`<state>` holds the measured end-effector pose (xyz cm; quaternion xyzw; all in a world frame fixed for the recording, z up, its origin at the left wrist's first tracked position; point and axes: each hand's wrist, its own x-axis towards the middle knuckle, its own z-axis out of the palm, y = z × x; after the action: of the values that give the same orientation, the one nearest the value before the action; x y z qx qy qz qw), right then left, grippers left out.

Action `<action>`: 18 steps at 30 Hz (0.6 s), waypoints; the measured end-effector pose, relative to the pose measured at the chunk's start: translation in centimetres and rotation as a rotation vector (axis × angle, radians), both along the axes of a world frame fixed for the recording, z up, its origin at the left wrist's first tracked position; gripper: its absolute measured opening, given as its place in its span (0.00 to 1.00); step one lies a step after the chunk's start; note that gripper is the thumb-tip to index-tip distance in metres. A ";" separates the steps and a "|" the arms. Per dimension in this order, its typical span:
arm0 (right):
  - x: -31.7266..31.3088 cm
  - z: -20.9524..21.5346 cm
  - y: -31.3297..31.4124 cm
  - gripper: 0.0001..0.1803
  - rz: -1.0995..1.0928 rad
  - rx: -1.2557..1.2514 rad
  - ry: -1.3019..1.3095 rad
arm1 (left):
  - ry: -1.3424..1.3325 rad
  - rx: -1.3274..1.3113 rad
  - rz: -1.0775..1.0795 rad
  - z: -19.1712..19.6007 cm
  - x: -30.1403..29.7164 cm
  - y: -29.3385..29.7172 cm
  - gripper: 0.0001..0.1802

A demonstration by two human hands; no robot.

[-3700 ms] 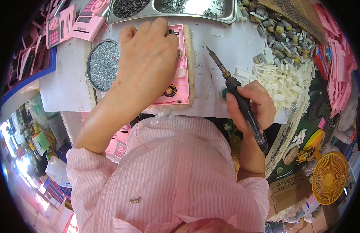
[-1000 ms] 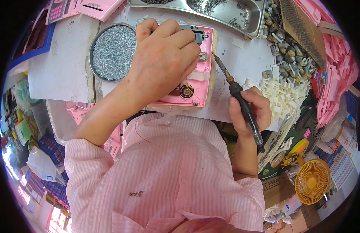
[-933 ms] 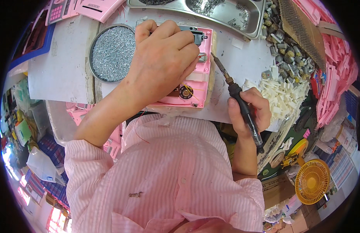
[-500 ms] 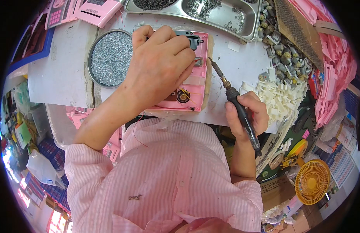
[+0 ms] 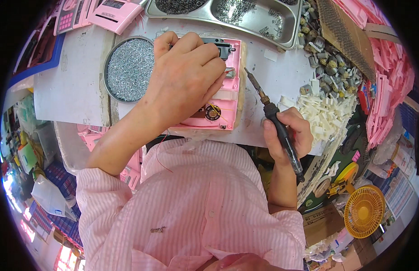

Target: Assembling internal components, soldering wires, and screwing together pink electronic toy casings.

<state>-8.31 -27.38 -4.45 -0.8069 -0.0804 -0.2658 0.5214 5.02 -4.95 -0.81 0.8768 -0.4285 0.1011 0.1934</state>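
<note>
Pressing flat on the pink casing, the left hand steadies it while the right hand grips a soldering iron, fingers wrapped around its handle.

The open casing lies near the desk's front edge, under the left hand. The round dish of screws sits just left of it. The metal tray lies behind, along the far edge. The soldering iron, in the right hand, is right of the casing, with the heap of small plastic parts further right.
</note>
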 end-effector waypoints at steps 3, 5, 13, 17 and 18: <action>0.0 0.1 0.1 0.18 0.003 0.009 0.006 | -0.004 0.005 0.003 0.0 -0.1 0.1 0.09; -0.2 0.1 0.1 0.18 -0.004 0.010 0.021 | -0.013 0.019 0.031 0.4 -0.2 0.2 0.09; 0.0 1.0 -0.5 0.19 -0.036 -0.004 0.024 | 0.237 0.328 -0.088 4.5 1.0 7.7 0.09; 0.4 1.6 0.6 0.18 -0.041 0.066 0.014 | 0.080 -0.004 0.051 3.5 1.4 6.7 0.17; 0.5 1.7 0.7 0.18 -0.024 0.066 0.005 | 0.083 -0.025 0.099 3.4 1.2 6.7 0.18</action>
<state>-7.79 -26.72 -2.78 -0.7907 -0.0608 -0.2726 0.5448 6.24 1.74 2.62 0.8979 -0.3748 0.0793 0.2168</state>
